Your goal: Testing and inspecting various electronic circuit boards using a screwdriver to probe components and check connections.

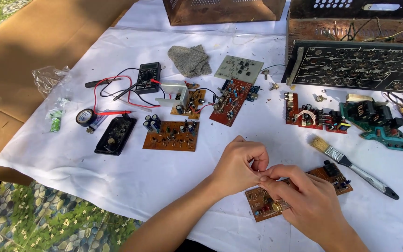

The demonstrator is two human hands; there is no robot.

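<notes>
My left hand point(239, 165) and my right hand point(304, 198) meet over a brown circuit board point(263, 205) lying on the white sheet point(164, 177). The fingertips of both hands pinch together at one spot just above the board's far edge; whatever small part sits between them is hidden. My right hand covers the middle of the board, and a brass knob shows under it. The board's right end point(339, 179) with a black component sticks out past my right hand.
Several other circuit boards point(171, 135) point(232, 100) point(316, 116) lie around, with a paintbrush point(350, 165), a multimeter point(148, 77) with red and black leads, a tape roll point(85, 116), a grey rag point(190, 59), a green board point(378, 122) and a black amplifier panel point(360, 65).
</notes>
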